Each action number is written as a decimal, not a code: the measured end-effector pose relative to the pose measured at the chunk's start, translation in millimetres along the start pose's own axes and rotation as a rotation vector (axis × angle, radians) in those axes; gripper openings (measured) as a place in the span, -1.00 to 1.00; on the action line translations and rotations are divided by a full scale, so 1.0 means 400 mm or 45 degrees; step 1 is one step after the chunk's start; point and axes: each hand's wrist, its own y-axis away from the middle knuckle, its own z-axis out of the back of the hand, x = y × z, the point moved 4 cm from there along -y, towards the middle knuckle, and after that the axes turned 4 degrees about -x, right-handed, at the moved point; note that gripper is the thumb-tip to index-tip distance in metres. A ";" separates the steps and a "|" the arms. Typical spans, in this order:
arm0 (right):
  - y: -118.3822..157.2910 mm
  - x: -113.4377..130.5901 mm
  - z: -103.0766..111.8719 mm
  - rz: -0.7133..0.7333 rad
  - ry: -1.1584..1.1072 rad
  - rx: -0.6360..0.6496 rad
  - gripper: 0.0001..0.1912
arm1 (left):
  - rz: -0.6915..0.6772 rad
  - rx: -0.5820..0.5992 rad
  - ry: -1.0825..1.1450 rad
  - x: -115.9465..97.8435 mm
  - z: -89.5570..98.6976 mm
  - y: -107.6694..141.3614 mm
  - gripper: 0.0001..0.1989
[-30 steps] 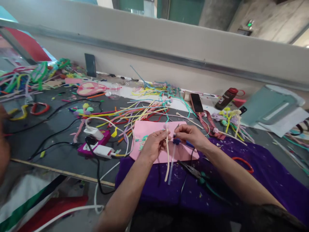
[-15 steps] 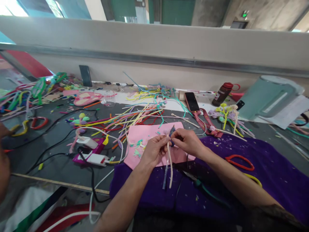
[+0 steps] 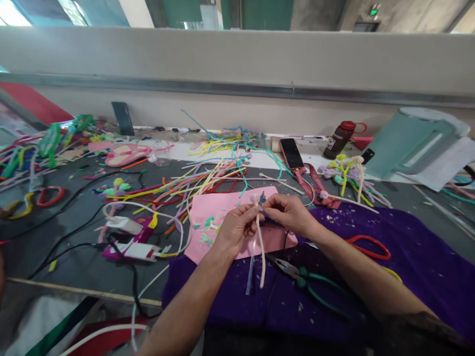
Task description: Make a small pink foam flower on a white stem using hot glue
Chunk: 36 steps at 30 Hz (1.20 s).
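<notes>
Hanging below the close-set hands (image 3: 237, 226) (image 3: 290, 212), a cream stem (image 3: 262, 257) is pinched by the left; the right's hold unclear.

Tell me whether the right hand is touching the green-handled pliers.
Apart. The head view shows the right hand higher in the picture than the green-handled pliers, with pink sheet and purple cloth visible between them.

Your brightest light comes from the window (image 3: 13, 15) at the top left, where it glares white; your desk (image 3: 85, 267) gets soft, even light; your lap (image 3: 278, 333) is nearly black; a soft shadow dims the pink sheet (image 3: 202, 202) below your right hand (image 3: 289, 215); tiny scraps look fuzzy; the pale green jug (image 3: 411, 136) looks stretched and tilted near the right edge.
</notes>
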 end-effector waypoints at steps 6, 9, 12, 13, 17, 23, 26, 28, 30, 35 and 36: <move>0.002 -0.016 -0.014 -0.066 -0.107 0.057 -0.87 | -0.094 -0.027 -0.068 0.014 0.008 -0.005 -0.77; 0.001 -0.028 -0.019 -0.151 -0.275 0.124 -0.84 | -0.042 -0.008 0.001 0.021 0.010 -0.002 -0.77; 0.002 -0.037 -0.030 -0.276 -0.548 0.255 -0.80 | -0.008 -0.007 0.049 0.023 0.012 0.004 -0.78; 0.003 -0.040 -0.035 -0.322 -0.646 0.292 -0.79 | 0.010 -0.011 0.062 0.024 0.013 0.006 -0.77; 0.005 -0.059 -0.044 -0.466 -0.908 0.384 -0.78 | 0.092 -0.015 0.119 0.029 0.019 0.010 -0.75; -0.005 -0.087 -0.020 -0.550 -0.873 0.243 -0.73 | 0.116 -0.067 0.165 0.030 0.030 0.006 -0.72; -0.003 -0.082 -0.025 -0.528 -0.817 0.247 -0.74 | 0.091 -0.077 0.140 0.031 0.029 0.006 -0.73; 0.001 -0.074 -0.034 -0.492 -0.763 0.258 -0.74 | 0.067 -0.086 0.121 0.032 0.029 0.006 -0.73; 0.005 -0.066 -0.042 -0.449 -0.699 0.256 -0.74 | 0.050 -0.086 0.100 0.033 0.028 0.007 -0.72; 0.008 -0.059 -0.047 -0.362 -0.675 0.237 -0.77 | 0.033 -0.065 0.057 0.035 0.026 0.010 -0.74; 0.008 -0.060 -0.047 -0.361 -0.678 0.246 -0.77 | 0.033 -0.059 0.050 0.036 0.026 0.010 -0.75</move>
